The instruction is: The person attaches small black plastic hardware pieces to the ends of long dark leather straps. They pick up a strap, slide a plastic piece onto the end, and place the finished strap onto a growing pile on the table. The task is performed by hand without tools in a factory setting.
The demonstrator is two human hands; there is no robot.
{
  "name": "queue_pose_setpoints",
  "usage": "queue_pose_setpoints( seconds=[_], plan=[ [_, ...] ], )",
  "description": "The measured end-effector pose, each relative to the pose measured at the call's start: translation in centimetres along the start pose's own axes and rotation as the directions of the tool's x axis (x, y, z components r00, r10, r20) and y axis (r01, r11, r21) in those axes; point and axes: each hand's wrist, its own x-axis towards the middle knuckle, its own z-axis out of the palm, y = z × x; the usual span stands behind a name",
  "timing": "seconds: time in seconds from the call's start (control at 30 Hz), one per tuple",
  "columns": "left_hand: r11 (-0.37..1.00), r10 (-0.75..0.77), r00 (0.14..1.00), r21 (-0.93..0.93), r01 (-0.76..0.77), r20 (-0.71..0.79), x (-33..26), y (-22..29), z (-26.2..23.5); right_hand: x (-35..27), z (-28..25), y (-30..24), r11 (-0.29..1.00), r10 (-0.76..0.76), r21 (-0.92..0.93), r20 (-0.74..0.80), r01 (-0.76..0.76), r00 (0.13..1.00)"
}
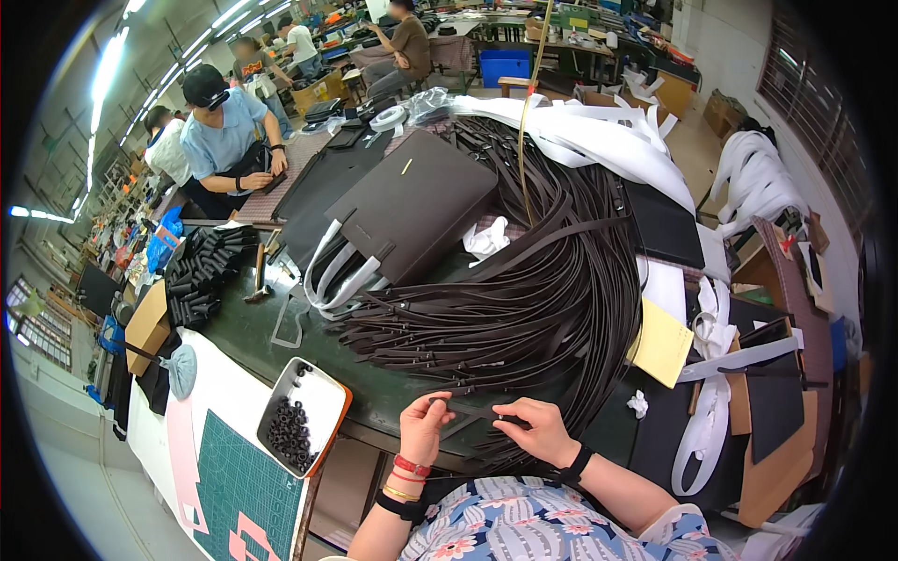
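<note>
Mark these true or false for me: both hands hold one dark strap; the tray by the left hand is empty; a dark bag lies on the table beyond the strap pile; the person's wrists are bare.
1. Both hands hold one dark strap. True: the left hand and right hand pinch the dark strap between them.
2. The tray is empty. False: the tray holds small black rings.
3. A dark bag lies beyond the strap pile. True: the dark bag lies behind the strap pile.
4. The wrists are bare. False: bracelets circle the left wrist, a black band the right.
</note>
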Motion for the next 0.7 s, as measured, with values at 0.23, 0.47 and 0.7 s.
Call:
queue_pose_setpoints(
  seconds=[0.23,0.47,0.7],
  plan=[
    [1.000,0.005,0.992,-0.010,-0.006,-0.128,0.0,0.2,1.6,0.0,0.1,0.1,0.999,-0.026,-0.023,-0.010,0.026,1.000],
    [0.956,0.041,0.960,-0.268,-0.118,-0.276,1.9,4.3,-4.7,-1.3,-2.6,1.0,0.994,0.111,-0.015,-0.086,-0.113,0.990],
    [0.897,-0.371,0.922,-0.299,0.325,-0.111,2.3,1.8,-2.2,0.5,-1.5,-0.5,0.964,-0.192,-0.206,-0.097,0.169,0.977]
  ],
)
